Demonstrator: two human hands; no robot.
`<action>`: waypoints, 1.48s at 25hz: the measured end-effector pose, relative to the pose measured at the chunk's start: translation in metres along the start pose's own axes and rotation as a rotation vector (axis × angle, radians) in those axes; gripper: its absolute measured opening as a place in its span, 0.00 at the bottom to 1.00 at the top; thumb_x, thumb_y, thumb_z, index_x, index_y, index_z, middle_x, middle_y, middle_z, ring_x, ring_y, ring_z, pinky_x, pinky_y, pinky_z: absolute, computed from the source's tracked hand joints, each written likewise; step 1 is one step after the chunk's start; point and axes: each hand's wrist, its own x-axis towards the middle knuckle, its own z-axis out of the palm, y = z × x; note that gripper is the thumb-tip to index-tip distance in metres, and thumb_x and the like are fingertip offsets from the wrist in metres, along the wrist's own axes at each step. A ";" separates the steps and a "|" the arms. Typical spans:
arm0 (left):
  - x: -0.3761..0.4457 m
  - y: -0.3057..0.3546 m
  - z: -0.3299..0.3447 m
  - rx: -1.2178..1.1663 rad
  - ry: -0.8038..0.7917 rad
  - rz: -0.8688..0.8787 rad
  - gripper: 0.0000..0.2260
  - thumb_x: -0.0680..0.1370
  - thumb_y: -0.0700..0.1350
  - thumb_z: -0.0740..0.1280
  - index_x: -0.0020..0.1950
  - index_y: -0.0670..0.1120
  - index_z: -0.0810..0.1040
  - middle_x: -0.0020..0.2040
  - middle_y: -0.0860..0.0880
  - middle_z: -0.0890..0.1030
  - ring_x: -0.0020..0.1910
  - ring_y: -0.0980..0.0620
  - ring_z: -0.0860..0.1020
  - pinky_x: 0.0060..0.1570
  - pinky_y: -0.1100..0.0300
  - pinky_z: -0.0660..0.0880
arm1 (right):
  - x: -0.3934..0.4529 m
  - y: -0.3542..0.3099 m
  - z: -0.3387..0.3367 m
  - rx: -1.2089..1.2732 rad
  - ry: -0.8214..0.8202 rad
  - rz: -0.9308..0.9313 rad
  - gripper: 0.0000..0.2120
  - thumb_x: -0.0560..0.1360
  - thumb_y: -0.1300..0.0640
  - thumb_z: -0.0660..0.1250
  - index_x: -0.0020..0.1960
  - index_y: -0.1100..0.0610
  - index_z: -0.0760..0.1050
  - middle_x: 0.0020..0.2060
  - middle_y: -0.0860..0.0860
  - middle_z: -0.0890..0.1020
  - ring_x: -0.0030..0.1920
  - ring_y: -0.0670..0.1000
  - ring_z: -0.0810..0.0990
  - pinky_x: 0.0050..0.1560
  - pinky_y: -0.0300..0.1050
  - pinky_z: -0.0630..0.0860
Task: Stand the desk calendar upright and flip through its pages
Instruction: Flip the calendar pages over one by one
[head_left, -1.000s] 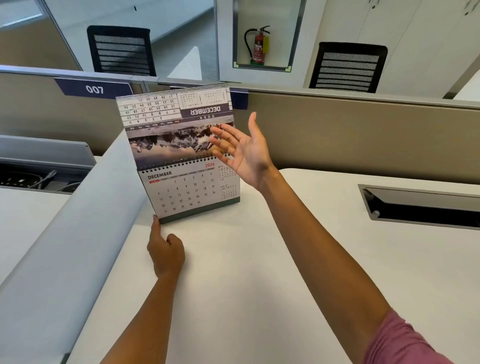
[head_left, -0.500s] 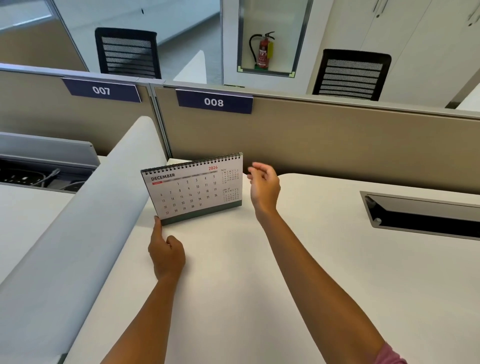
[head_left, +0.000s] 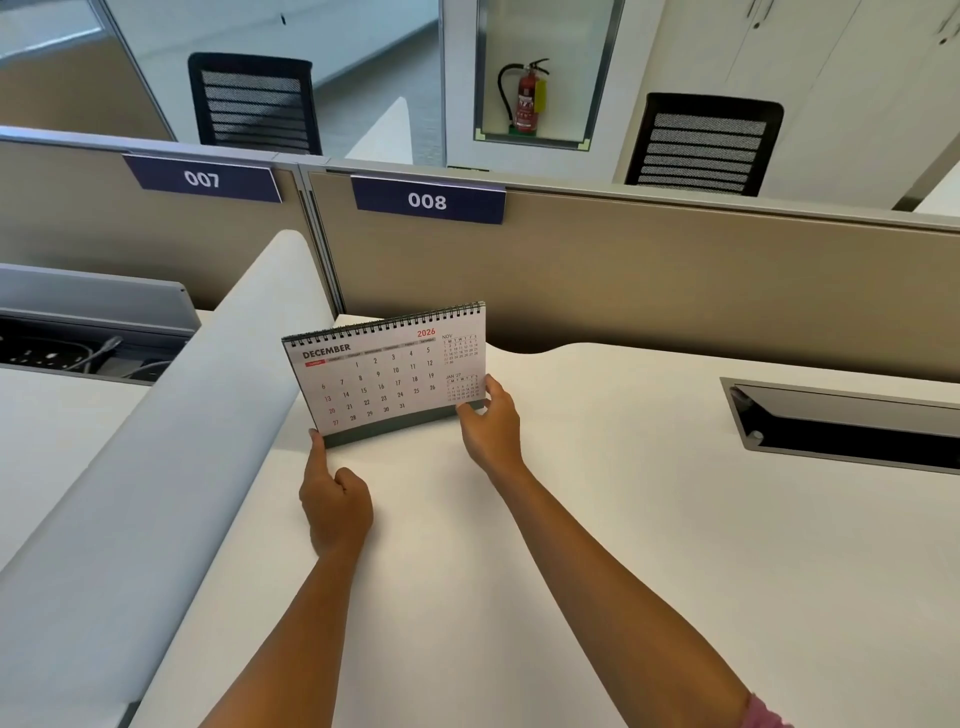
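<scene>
The spiral-bound desk calendar (head_left: 387, 376) stands upright on the white desk (head_left: 597, 519), near the back left corner, showing its December 2026 page. My left hand (head_left: 335, 501) rests on the desk in front of it, fingers curled, with the index fingertip pressed against the calendar's lower left corner. My right hand (head_left: 491, 426) pinches the page's lower right corner between thumb and fingers.
A rounded white side divider (head_left: 171, 467) runs along the desk's left edge. A beige partition (head_left: 649, 280) with the labels 007 and 008 closes the back. An open cable tray (head_left: 852, 426) is sunk into the desk at the right.
The raised page has gone over the spiral to the back, leaving December showing. My right hand dropped from the air beside the page and took the page's lower right corner. My left hand stayed.
</scene>
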 end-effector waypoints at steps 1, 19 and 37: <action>0.000 0.000 0.000 -0.002 -0.003 0.001 0.31 0.73 0.34 0.53 0.77 0.44 0.63 0.74 0.46 0.70 0.71 0.45 0.70 0.63 0.64 0.64 | -0.002 0.000 0.000 -0.002 0.013 0.006 0.26 0.77 0.60 0.67 0.72 0.53 0.64 0.69 0.55 0.71 0.68 0.56 0.71 0.65 0.52 0.73; 0.000 0.001 0.000 -0.011 -0.008 -0.013 0.34 0.70 0.40 0.50 0.78 0.45 0.62 0.73 0.45 0.72 0.66 0.44 0.74 0.58 0.64 0.67 | -0.014 -0.002 -0.019 0.030 0.331 -0.068 0.07 0.72 0.58 0.74 0.48 0.59 0.82 0.47 0.55 0.86 0.39 0.46 0.82 0.35 0.24 0.73; -0.001 -0.001 -0.001 0.004 -0.032 -0.040 0.33 0.74 0.32 0.53 0.79 0.48 0.61 0.72 0.46 0.73 0.50 0.53 0.75 0.48 0.62 0.68 | -0.036 -0.024 -0.025 0.010 0.204 -0.161 0.18 0.76 0.55 0.69 0.65 0.58 0.77 0.61 0.50 0.81 0.56 0.47 0.80 0.50 0.25 0.69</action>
